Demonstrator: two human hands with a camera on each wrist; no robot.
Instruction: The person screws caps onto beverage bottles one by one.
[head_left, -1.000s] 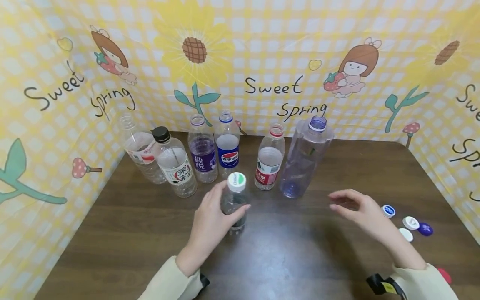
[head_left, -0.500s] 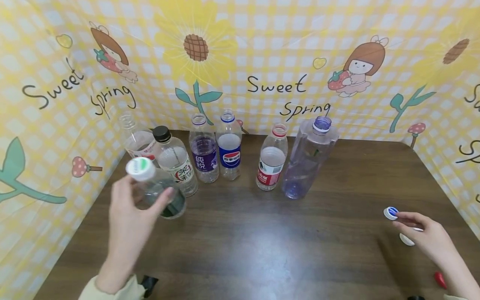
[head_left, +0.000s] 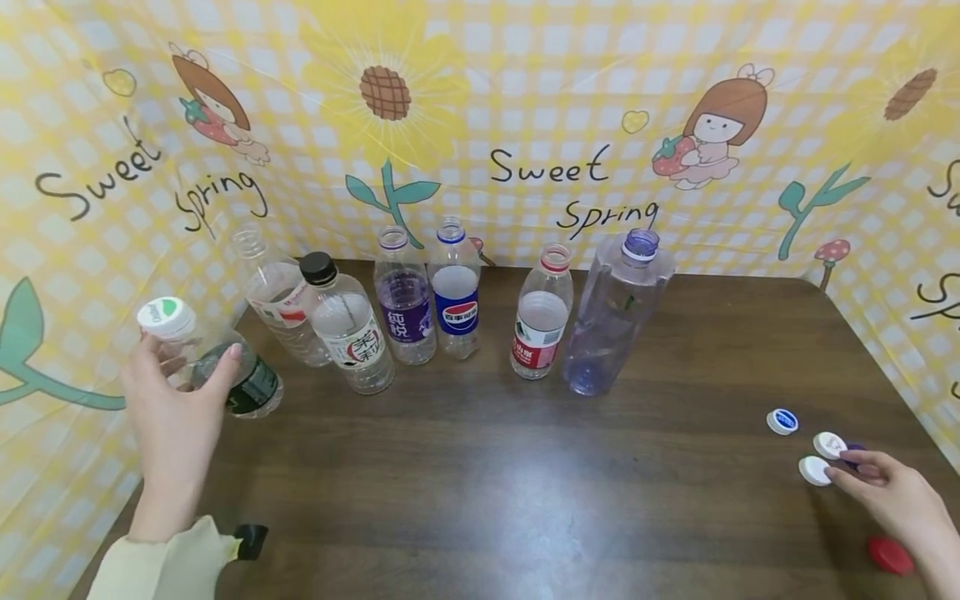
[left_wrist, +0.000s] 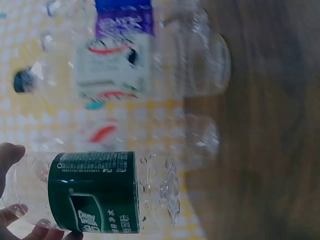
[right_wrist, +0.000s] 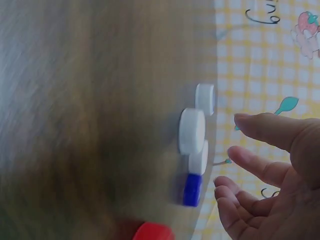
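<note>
My left hand [head_left: 168, 417] grips a clear plastic bottle [left_wrist: 92, 192] with a dark green label and a white cap. The bottle leans at the far left, its base beside the clear bottle with a pink-and-red label [head_left: 281, 304]. On the right, my right hand [head_left: 903, 500] hovers by a group of bottle caps, fingers extended and nothing between them. Closest to its fingertips are a plain white cap [head_left: 814, 471], a printed white cap [head_left: 829, 445] and a purple-blue cap [right_wrist: 192, 190]. A white cap with a blue top [head_left: 783, 422] lies just beyond.
A black-capped bottle [head_left: 348, 333] stands beside uncapped ones: a purple-labelled bottle [head_left: 407, 312], a Pepsi bottle [head_left: 456, 312], a red-labelled bottle [head_left: 536, 333] and a large purple-tinted bottle [head_left: 615, 317]. A red cap [head_left: 891, 556] lies near the right front. Patterned cloth [head_left: 540, 100] walls the table [head_left: 525, 467].
My left hand has carried the green-labelled bottle from the table's middle to the far left, tilting it. My right hand has moved right to the caps.
</note>
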